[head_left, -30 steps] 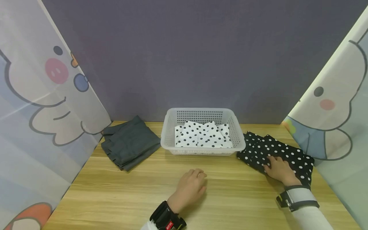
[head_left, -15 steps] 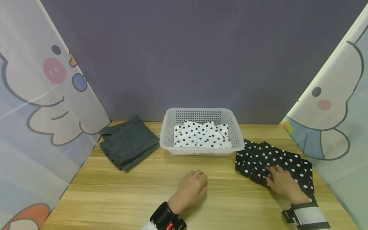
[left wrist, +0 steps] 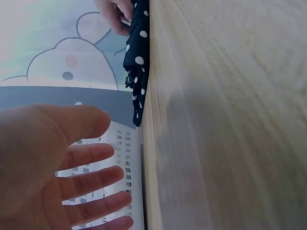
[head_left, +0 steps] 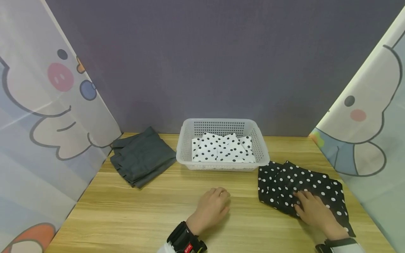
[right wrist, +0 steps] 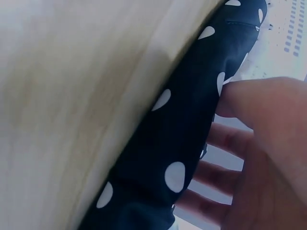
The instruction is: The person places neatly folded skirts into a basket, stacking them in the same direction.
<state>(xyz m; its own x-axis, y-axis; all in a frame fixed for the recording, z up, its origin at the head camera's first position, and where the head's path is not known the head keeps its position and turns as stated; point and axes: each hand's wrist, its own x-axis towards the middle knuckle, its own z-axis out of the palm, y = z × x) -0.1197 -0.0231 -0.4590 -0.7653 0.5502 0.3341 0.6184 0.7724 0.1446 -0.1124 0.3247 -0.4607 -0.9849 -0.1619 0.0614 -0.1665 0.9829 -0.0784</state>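
On the right side of the table lies a folded black cloth point(head_left: 311, 177) with white polka dots. My right hand point(head_left: 316, 213) rests on its near part, fingers spread and extended over the fabric. In the right wrist view, the thumb and fingertips touch the upper face of the dotted cloth point(right wrist: 177, 120). My left hand point(head_left: 211, 208) is in front of the basket, held over the tabletop with relaxed fingers and nothing in it. Seen from the left wrist, its palm point(left wrist: 29, 167) faces the camera, with the fingers apart.
A white perforated plastic basket point(head_left: 197, 165) stands at the back middle, holding folded white cloth point(head_left: 221, 149) with black dots. To its left is a folded dark grey cloth point(head_left: 147, 154). A grey panel point(head_left: 221, 63) backs the wooden table point(head_left: 142, 218), with printed sheets at both sides.
The black dotted cloth has slid toward the near edge of the table under my right hand, away from the basket's side. My left hand has stayed nearly in place.
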